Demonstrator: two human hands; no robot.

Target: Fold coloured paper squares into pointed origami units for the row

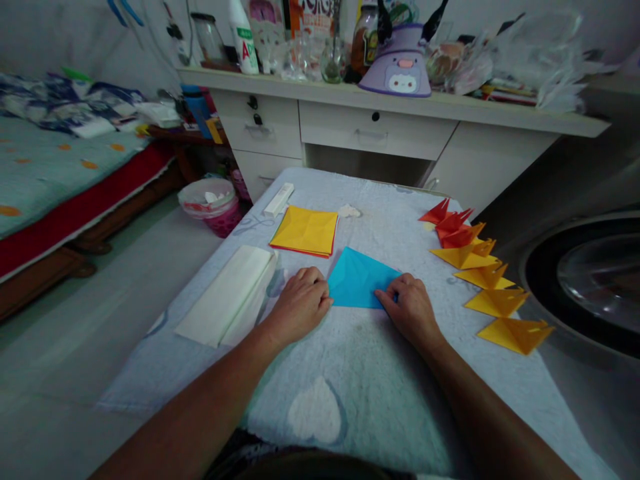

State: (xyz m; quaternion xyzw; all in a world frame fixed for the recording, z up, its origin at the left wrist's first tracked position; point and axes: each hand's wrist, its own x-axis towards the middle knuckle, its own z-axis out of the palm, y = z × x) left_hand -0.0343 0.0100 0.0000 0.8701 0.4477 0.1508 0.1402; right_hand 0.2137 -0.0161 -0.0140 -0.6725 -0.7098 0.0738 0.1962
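Observation:
A blue sheet of paper (357, 280), with crease lines and a folded, pointed outline, lies on the cloth-covered table (320, 353). At its left corner my left hand (304, 297) grips the edge with curled fingers. My right hand (409, 303) pinches the right part, thumb on the paper near the lower edge. Just behind the blue paper sits a stack of square sheets (306, 230), yellow on top with red showing below. Along the table's right side stand several folded yellow paper pieces (497, 302) and red ones (454, 227) in a row.
Folded pale paper (227, 293) lies left of my left hand. Behind it is a small white box (279, 200). A white scrap (349, 211) rests near the stack. Beyond the table is a white desk (375, 127) with jars and a purple visor (397, 63); a pink bin (213, 203) stands left.

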